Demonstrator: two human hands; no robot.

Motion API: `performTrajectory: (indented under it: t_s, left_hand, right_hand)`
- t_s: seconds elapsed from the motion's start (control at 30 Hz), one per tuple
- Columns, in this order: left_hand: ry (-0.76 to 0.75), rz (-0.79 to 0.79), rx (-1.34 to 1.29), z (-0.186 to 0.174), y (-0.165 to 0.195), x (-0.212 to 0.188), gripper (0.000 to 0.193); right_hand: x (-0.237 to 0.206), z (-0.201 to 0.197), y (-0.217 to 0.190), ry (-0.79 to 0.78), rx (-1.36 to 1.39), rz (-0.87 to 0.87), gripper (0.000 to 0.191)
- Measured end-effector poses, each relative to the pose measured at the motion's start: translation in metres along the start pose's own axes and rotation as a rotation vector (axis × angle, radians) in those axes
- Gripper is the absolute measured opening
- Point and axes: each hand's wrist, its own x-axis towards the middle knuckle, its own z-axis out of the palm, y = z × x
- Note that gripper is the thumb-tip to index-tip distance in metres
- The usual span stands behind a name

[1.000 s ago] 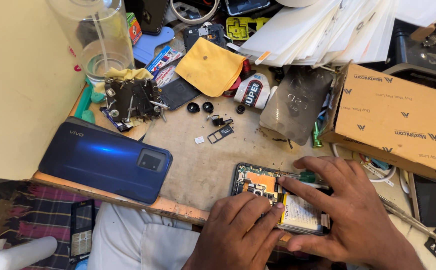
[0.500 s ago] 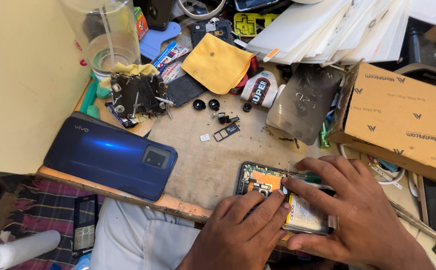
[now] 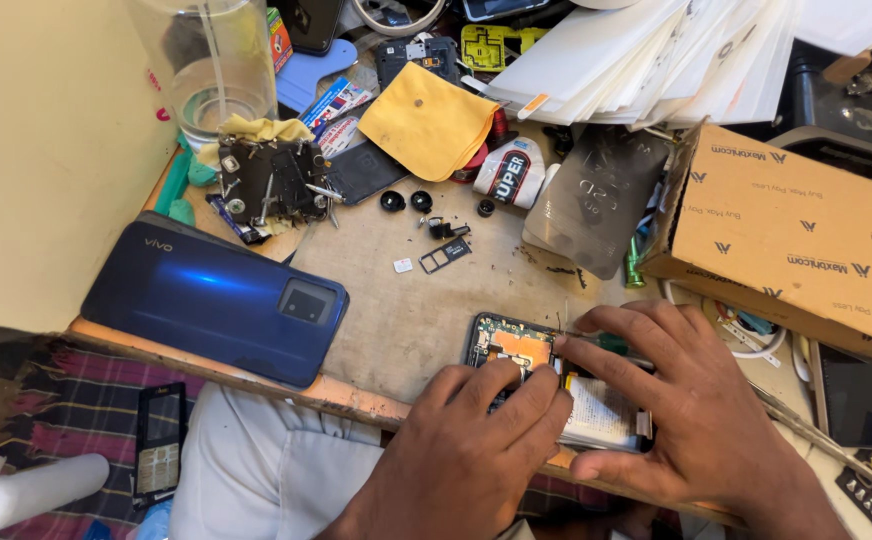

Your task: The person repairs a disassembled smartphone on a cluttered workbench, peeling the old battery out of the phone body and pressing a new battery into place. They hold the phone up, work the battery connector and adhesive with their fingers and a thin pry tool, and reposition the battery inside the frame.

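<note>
An opened phone (image 3: 516,345) with its circuit board and white battery (image 3: 601,412) exposed lies at the near edge of the workbench. My left hand (image 3: 471,450) rests on its lower part, fingers pressing on the board. My right hand (image 3: 696,410) covers the phone's right side and holds a thin green-handled tool (image 3: 596,340) whose tip touches the board. A blue phone back cover (image 3: 214,298) lies flat to the left, apart from both hands.
A cardboard box (image 3: 796,235) sits at the right. Small screws, a card tray (image 3: 444,255), a yellow cloth (image 3: 426,122), a glue tube (image 3: 509,172), a dark screen protector (image 3: 596,200), a clear jar (image 3: 211,65) and stacked white sheets (image 3: 646,60) crowd the back.
Both hands stay on the opened phone; the fingers have shifted slightly. The view has drifted a little as my head moved.
</note>
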Motion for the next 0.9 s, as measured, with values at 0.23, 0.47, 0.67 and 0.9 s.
performTrajectory:
  t_s: [0.23, 0.47, 0.67, 0.9]
  left_hand:
    - [-0.069, 0.046, 0.030, -0.006, -0.004, 0.003, 0.038]
    - [-0.079, 0.074, 0.125, -0.006, -0.002, 0.003, 0.038]
    - [-0.083, 0.070, 0.120, -0.001, -0.003, 0.001, 0.038]
    - [0.020, 0.030, 0.007, 0.000, -0.011, -0.004, 0.038]
  right_hand:
    - [-0.004, 0.004, 0.006, 0.015, 0.055, 0.023, 0.076]
    - [-0.002, 0.004, 0.005, -0.002, 0.011, 0.000, 0.070]
    - [0.004, 0.001, 0.003, -0.028, -0.027, -0.030, 0.072]
    - [0.006, 0.000, -0.003, -0.073, -0.032, 0.028, 0.074]
